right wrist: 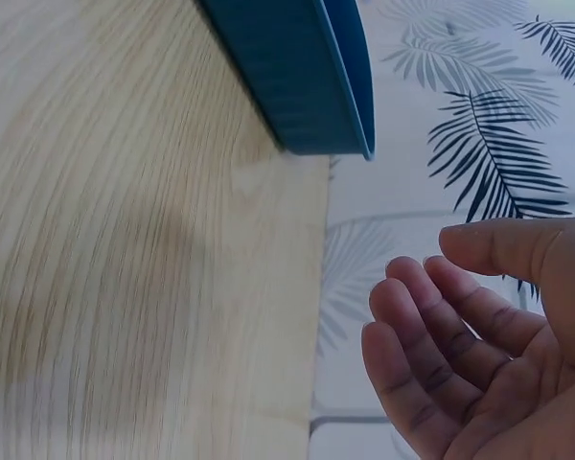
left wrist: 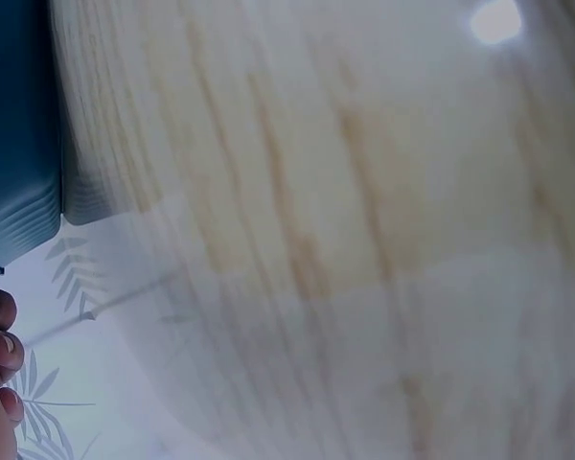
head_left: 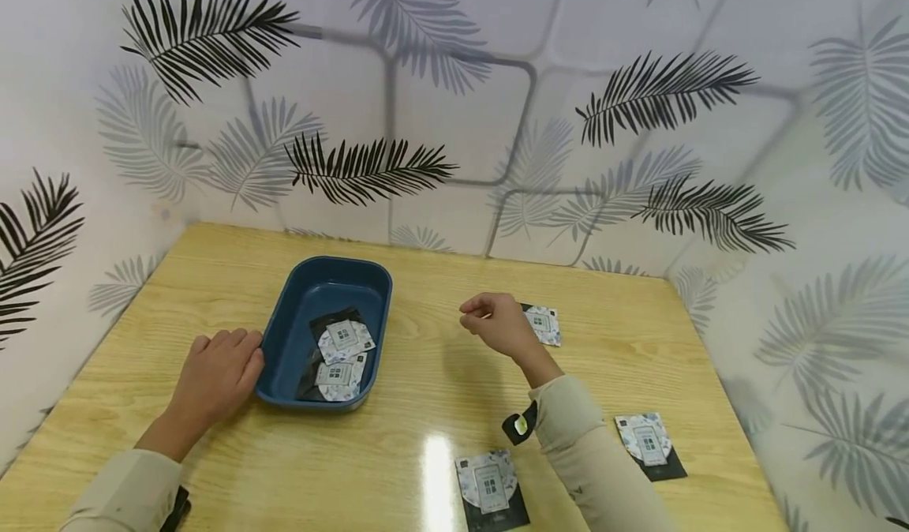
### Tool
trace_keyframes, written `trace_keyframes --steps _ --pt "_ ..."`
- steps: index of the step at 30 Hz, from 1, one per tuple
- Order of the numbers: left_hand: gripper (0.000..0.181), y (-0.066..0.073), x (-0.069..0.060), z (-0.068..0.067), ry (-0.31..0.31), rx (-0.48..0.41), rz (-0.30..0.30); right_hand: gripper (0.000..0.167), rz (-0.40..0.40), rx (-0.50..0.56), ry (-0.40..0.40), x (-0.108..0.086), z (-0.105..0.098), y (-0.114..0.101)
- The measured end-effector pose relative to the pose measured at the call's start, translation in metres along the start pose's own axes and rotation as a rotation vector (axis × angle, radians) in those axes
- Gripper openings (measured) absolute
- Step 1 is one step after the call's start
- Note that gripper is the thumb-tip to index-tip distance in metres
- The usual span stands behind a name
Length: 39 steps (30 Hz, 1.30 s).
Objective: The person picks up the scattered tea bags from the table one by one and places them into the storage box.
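A blue bin stands on the left half of the table with several black-and-white packets inside, overlapping. My left hand is at the bin's left side, fingers at its rim; in the left wrist view only some fingertips show beside the bin. My right hand is above the table, right of the bin, with relaxed, slightly bent fingers and nothing in them. In the right wrist view this hand shows an empty palm. Just behind it lies a packet, partly hidden by the hand.
Two more packets lie on the table: one near the front, another farther right. A leaf-patterned cloth stands behind the table and continues along its right side. A bright light reflection falls on the front of the tabletop.
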<state>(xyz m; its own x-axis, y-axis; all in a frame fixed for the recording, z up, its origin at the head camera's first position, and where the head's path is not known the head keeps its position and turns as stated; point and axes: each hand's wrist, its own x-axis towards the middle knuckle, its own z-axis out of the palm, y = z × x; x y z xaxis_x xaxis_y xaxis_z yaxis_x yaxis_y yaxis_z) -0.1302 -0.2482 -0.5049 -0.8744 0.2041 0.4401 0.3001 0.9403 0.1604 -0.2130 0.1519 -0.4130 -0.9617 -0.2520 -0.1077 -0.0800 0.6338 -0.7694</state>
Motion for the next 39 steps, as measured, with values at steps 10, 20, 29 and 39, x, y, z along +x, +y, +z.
trace_keyframes --steps 10,20,29,39 --pt "0.011 0.003 0.002 -0.002 -0.006 -0.010 0.004 0.019 0.024 -0.134 -0.030 -0.023 -0.015 0.017" --pt "0.011 0.005 0.000 -0.001 -0.014 -0.011 -0.001 0.020 -0.056 -0.196 -0.105 -0.041 -0.013 0.027" --pt "0.011 0.002 0.001 0.000 -0.016 -0.009 -0.006 0.025 -0.217 -0.289 -0.247 -0.054 -0.015 0.040" --pt "0.012 0.003 0.000 -0.001 -0.012 -0.014 -0.009 0.026 -0.239 -0.294 -0.348 -0.071 -0.004 0.053"
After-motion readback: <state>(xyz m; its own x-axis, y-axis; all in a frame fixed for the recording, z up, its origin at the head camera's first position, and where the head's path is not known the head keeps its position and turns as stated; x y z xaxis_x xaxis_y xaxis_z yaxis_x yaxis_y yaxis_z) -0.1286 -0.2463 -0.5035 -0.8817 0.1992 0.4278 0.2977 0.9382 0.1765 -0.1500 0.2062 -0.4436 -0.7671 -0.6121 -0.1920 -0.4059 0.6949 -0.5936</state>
